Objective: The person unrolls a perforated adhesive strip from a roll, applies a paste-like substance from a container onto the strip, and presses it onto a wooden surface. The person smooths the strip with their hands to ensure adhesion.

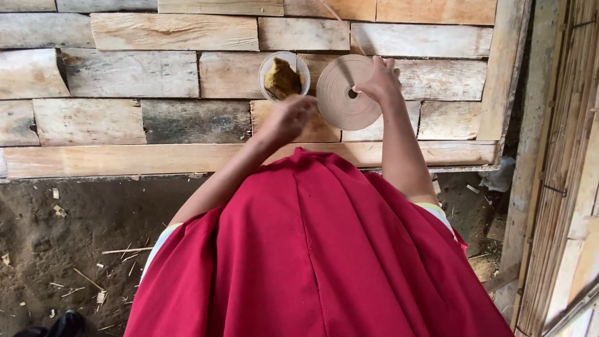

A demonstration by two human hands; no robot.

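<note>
Coiled strip roll [345,93], a flat tan disc wound tight round a small centre hole, lies on the rough wooden plank bench [131,75], well right of its middle. Just left of it, touching its edge, stands a round plastic bowl [284,76] holding a brownish-yellow lump. Below that bowl the left hand [290,117] hovers with fingers curled shut into a loose fist; whether it holds anything I cannot tell. Right hand [378,80] rests on the roll's right side, fingers narrow, pinching at the hole. A thin strip [343,24] runs up from the roll.
</note>
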